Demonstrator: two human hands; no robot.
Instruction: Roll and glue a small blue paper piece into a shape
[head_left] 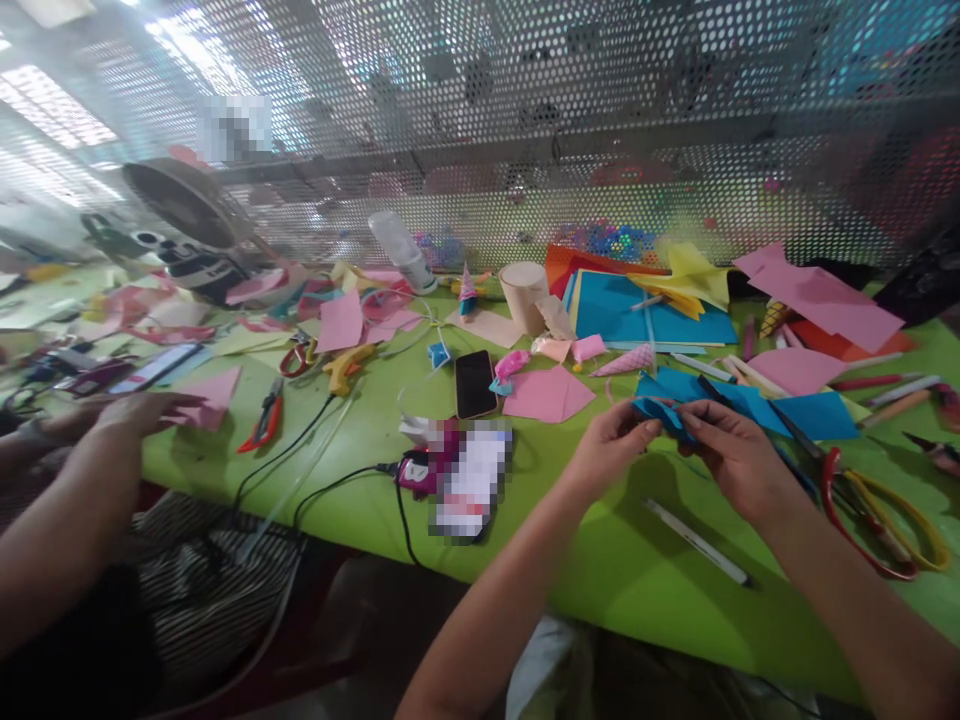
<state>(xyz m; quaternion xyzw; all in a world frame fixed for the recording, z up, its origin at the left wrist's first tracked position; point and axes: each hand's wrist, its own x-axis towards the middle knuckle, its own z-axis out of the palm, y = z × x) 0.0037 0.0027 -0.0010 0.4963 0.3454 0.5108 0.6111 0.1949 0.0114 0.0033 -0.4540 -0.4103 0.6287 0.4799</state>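
Note:
A small folded piece of blue paper [661, 412] is pinched between my two hands, above the right part of the green table. My left hand [611, 445] grips its left side with thumb and fingers. On its right side, the fingers of my right hand [731, 455] are closed on the same piece. Below them on the table lies a white pen [697, 542]. Flat blue paper [814, 416] lies just behind my right hand. To the right of that hand are scissors [874, 520] with red and yellow handles.
At the left, a co-worker's hand [139, 415] touches pink paper [214, 395]. Red-handled pliers [262, 415], a yellow glue gun [349, 368], a dark phone [475, 384] and a lit phone [472, 480] lie between us. Behind stand a cardboard roll [525, 297] and a perforated screen [525, 130].

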